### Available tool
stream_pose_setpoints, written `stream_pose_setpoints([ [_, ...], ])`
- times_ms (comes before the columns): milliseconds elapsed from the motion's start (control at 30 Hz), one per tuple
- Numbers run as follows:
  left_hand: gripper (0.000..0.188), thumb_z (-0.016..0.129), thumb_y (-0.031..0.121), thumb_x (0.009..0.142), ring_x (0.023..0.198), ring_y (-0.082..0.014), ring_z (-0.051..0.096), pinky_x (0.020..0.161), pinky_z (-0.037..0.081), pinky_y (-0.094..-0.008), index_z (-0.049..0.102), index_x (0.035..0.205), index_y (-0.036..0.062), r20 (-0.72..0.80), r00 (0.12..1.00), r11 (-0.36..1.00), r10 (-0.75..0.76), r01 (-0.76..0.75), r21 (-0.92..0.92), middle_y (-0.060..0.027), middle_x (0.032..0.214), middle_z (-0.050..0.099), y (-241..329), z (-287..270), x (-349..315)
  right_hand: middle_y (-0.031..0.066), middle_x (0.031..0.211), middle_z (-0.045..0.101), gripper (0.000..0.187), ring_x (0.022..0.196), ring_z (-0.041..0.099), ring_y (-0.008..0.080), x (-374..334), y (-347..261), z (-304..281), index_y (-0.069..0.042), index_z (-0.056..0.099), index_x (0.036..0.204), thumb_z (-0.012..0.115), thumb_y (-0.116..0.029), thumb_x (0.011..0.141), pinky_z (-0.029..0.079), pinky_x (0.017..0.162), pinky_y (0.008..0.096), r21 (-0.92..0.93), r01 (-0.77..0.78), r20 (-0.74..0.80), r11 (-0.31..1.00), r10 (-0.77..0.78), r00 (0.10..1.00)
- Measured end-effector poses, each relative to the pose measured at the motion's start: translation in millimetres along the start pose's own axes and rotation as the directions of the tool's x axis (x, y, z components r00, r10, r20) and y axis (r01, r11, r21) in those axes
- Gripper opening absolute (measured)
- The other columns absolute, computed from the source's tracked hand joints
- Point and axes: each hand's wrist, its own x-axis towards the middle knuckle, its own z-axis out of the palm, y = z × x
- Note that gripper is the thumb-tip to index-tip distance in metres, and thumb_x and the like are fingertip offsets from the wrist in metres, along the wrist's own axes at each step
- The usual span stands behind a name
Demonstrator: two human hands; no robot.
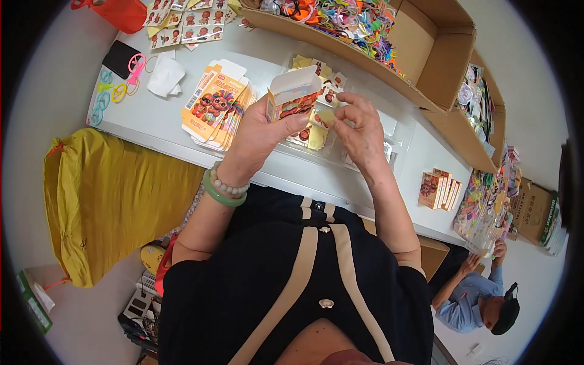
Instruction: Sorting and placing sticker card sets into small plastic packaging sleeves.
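My left hand (267, 129) grips a small printed carton (294, 97), orange with cartoon figures, its top flap standing up. Beside it, my right hand (359, 125) pinches a small pale yellow sticker sheet (326, 117) between thumb and fingers, close to the carton. Under both hands lies a clear plastic tray (391, 131) with many small sticker sheets (316, 137) in it, partly hidden by my hands. Left of my left hand, a fanned stack of flat unfolded cartons (213, 104) rests on the table.
Filled cartons (439, 188) stand at the right. Large cardboard boxes (420, 42) of colourful trinkets line the far side. A black phone (123, 59), plastic rings (103, 100) and white tissue (166, 74) lie at left. A yellow cloth (115, 194) hangs by the edge; a co-worker (474, 301) sits right.
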Motion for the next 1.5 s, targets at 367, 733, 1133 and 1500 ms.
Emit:
stream_pose_setpoints([
  [367,0.040,0.066,0.007,0.083,0.094,-0.0099,0.057,0.081,0.047,-0.0242,0.053,0.120,0.0002,0.081,0.995,0.993,-0.055,0.046,0.106,-0.0039,0.106,0.061,-1.1,4.2,4.5,0.0075,0.097,0.059,0.011,0.089,0.053,0.0143,-8.7,-17.6,-45.3,0.002,0.063,0.089,0.057,-0.004,0.084,0.042,0.079,0.0263,0.571,-0.094,-0.013,0.815,0.124,0.992],
  [733,0.052,0.067,0.003,0.079,0.103,-0.0094,0.053,0.089,0.043,-0.0260,0.047,0.128,0.0016,0.262,0.954,0.976,-0.147,0.098,0.192,-0.0023,0.113,0.057,-16.2,16.0,11.3,0.0080,0.086,0.059,0.028,0.079,0.055,0.0263,2.4,-52.6,-68.7,-0.005,0.062,0.092,0.064,0.003,0.066,0.045,0.070,0.0349,-0.170,0.409,-0.059,0.897,-0.423,0.904],
  [1133,0.041,0.067,0.009,0.083,0.103,-0.0124,0.055,0.091,0.044,-0.0267,0.053,0.120,-0.0011,0.205,0.953,0.969,-0.222,0.192,0.157,-0.0059,0.114,0.060,-15.5,22.7,30.4,0.0147,0.095,0.064,0.034,0.086,0.060,0.0336,132.0,98.0,-110.3,-0.005,0.062,0.102,0.063,-0.021,0.072,0.047,0.076,0.0389,-0.504,-0.224,0.369,0.834,0.442,0.817],
  [1500,0.038,0.069,0.011,0.080,0.081,-0.0070,0.056,0.069,0.045,-0.0213,0.057,0.114,0.0018,0.138,0.960,0.967,-0.242,0.226,0.120,-0.0017,0.098,0.063,-17.5,23.0,39.7,0.0042,0.067,0.059,0.008,0.052,0.051,0.0112,146.3,139.4,-131.9,-0.001,0.060,0.083,0.060,-0.003,0.074,0.039,0.046,0.0257,0.055,-0.529,0.320,0.847,0.487,0.813],
])
